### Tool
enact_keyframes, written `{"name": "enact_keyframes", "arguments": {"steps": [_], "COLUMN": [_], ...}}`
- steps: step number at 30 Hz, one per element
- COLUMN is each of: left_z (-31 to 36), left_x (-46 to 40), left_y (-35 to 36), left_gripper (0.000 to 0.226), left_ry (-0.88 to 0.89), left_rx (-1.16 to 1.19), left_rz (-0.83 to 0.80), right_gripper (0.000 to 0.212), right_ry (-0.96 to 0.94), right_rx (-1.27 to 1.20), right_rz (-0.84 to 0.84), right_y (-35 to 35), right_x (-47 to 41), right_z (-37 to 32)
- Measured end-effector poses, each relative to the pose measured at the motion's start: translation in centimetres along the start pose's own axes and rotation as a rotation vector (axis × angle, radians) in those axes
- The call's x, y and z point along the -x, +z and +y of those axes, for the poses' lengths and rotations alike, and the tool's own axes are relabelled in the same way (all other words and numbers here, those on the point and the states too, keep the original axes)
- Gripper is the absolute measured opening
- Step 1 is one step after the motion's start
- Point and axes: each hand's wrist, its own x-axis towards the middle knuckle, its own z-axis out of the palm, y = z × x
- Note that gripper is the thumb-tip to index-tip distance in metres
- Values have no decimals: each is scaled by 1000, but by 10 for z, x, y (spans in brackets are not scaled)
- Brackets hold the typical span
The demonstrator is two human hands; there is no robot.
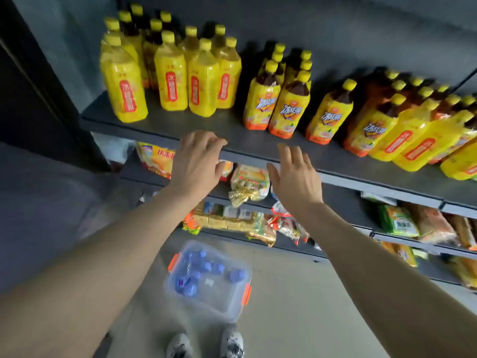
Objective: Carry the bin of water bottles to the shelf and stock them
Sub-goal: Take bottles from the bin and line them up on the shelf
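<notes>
Reaching forward, the left hand point(197, 161) rests loose, empty fingers point(219, 143) on the shelf point(258, 148) edge. The right hand point(294, 177), also spread and empty, hovers just beside. The bin point(209, 277) of water bottles point(206, 267) sits on the floor point(296, 293) directly below both hands, near the feet, its long axis diagonal.

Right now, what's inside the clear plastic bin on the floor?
The clear plastic bin with orange latches holds water bottles with blue caps, bunched at its far-left end; the near-right part looks bare. The bottle bodies are hard to make out through the blur. Neither hand is touching it.
</notes>
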Motion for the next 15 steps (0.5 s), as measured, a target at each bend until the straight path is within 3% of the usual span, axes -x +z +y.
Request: {"name": "enact_keyframes", "arguments": {"steps": [15], "left_z": [-22], "left_x": [255], "left_y": [256], "left_gripper": [47], "left_ry": [-370], "left_rx": [61], "left_rz": [-485], "right_gripper": [46], "right_ry": [-2], "right_rx": [-181], "right_rz": [-629], "right_y": [267], "right_x": [196], "right_z": [5]}}
